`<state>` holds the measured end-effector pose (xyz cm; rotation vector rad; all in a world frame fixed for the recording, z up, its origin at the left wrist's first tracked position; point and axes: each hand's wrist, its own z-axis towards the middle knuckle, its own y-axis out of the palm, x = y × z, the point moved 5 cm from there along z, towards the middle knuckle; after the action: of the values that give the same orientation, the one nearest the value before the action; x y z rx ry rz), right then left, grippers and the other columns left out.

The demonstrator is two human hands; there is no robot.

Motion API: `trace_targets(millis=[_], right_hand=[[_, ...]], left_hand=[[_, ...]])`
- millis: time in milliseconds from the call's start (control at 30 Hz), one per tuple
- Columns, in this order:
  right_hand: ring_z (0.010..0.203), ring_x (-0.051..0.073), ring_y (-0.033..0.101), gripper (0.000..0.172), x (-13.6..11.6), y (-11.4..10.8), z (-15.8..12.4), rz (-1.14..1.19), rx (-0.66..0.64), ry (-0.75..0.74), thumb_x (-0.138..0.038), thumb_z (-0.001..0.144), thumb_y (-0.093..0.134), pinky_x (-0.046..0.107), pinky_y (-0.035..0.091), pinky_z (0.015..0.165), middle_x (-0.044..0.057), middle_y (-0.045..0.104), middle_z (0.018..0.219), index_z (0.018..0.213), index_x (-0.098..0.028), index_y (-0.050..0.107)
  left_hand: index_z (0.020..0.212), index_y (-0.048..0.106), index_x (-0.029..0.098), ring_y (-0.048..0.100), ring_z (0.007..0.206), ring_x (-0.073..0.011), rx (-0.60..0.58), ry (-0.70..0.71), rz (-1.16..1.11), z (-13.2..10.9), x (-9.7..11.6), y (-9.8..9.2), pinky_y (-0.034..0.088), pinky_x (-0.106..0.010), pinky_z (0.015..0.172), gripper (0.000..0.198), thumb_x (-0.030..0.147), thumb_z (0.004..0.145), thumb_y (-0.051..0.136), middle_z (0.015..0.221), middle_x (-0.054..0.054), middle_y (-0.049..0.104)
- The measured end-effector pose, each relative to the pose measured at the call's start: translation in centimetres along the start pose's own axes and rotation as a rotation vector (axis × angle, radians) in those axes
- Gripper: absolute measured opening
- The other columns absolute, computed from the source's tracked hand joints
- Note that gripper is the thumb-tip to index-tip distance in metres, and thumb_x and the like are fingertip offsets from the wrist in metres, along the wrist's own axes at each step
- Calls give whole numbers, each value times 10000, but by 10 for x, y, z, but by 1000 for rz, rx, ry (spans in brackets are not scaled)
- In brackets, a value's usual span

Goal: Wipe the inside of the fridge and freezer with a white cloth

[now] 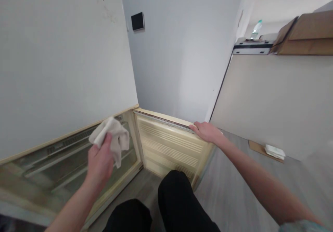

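crumpled off-white cloth (112, 135) sits bunched in the left hand (100, 161), held up in front of the open lower compartment (65, 166) of a cream-coloured old fridge; the fingers are curled shut around the cloth, part of which hangs loose below the thumb. behind the cloth the compartment shows pale wire or glass shelves (52, 162), yellowed and stained. just right of it the cream ribbed fridge door (169, 147) stands swung open, its inner face turned toward the camera. the right hand (206, 130) lies on the top edge of that door, palm down, fingers folded loosely over the rim so the grip is closed on the door edge, the bare forearm running back to the lower right corner. two knees in black trousers (179, 204) fill the bottom middle, above a grey wood-look floor (229, 190). the fridge's white upper door (65, 58) fills the left, and a pale grey wall (177, 51) with a small black square panel (137, 20) rises behind. to the right stands a white cabinet side (275, 100), with brown cardboard boxes (304, 34) and a clear plastic bottle (256, 29) on top. a small white folded item (274, 151) lies on a flat cardboard piece on the floor.
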<state>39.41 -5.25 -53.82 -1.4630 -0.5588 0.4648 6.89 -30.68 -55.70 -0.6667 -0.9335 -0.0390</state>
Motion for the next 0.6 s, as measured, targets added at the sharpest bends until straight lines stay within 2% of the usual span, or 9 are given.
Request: trace_targets(millis=[33, 100, 133, 200, 233, 300, 367, 500, 600], right_hand=[[1028, 366, 756, 679, 2, -1, 1, 2, 6, 5, -605, 1110, 205, 416, 549, 849, 196, 769, 1004, 1167, -155, 710], [1033, 369, 755, 684, 5, -1, 4, 7, 14, 6, -603, 1110, 208, 422, 554, 852, 200, 770, 1015, 1168, -155, 722], [1039, 368, 755, 684, 6, -1, 5, 14, 13, 4, -599, 1111, 211, 424, 556, 857, 203, 771, 1028, 1173, -153, 726], [1054, 363, 753, 685, 9, -2, 9, 34, 9, 5, -582, 1115, 211, 425, 559, 873, 211, 770, 1060, 1180, -148, 736], [1063, 359, 752, 689, 11, -2, 11, 46, 5, 2, -571, 1119, 205, 423, 559, 882, 215, 768, 1079, 1181, -144, 741], [1080, 353, 749, 694, 14, -3, 16, 62, 1, -15, -542, 1126, 192, 426, 558, 906, 222, 763, 1106, 1174, -132, 751], [1088, 352, 746, 689, 17, -4, 21, 61, 6, -56, -494, 1136, 182, 432, 556, 925, 228, 761, 1109, 1156, -116, 757], [1091, 340, 746, 636, 21, -3, 25, 26, 13, -128, -403, 1147, 191, 419, 554, 932, 231, 757, 1113, 1173, -93, 746], [1124, 328, 739, 611, 23, -2, 28, 39, -9, -165, -384, 1152, 206, 406, 546, 958, 233, 751, 1156, 1194, -83, 736]], left_hand=[[1583, 412, 40, 573, 1405, -310, -18, 80, 20, 23, 13, 19, 499, -420, 1154, 735, 520, 1067, 202, 1594, -170, 530], [1536, 516, 107, 354, 1571, -295, -64, 214, 55, 63, 34, 58, 294, -412, 1298, 632, 474, 1060, 323, 1728, -115, 340], [1505, 551, 89, 327, 1583, -309, -83, 249, 83, 79, 40, 76, 276, -429, 1306, 608, 435, 1039, 368, 1735, -146, 312], [1400, 629, 23, 522, 1423, -362, -150, 269, 186, 98, 42, 110, 404, -498, 1227, 612, 406, 1033, 325, 1518, -241, 558], [1390, 628, -7, 565, 1358, -390, -162, 276, 215, 102, 41, 123, 431, -534, 1194, 623, 391, 1026, 317, 1425, -275, 605], [1415, 608, -19, 584, 1296, -421, -175, 328, 281, 96, 39, 144, 450, -570, 1154, 629, 383, 1012, 340, 1344, -299, 621], [1425, 613, 14, 602, 1241, -418, -172, 465, 352, 74, 45, 160, 487, -560, 1101, 595, 364, 1005, 378, 1324, -287, 625], [1222, 725, 84, 658, 1074, -325, -193, 814, 332, 9, 81, 190, 561, -435, 963, 402, 244, 973, 452, 1194, -203, 695], [1101, 748, 148, 655, 1055, -302, -222, 899, 298, -17, 97, 203, 558, -414, 956, 297, 243, 970, 499, 1135, -144, 727]])
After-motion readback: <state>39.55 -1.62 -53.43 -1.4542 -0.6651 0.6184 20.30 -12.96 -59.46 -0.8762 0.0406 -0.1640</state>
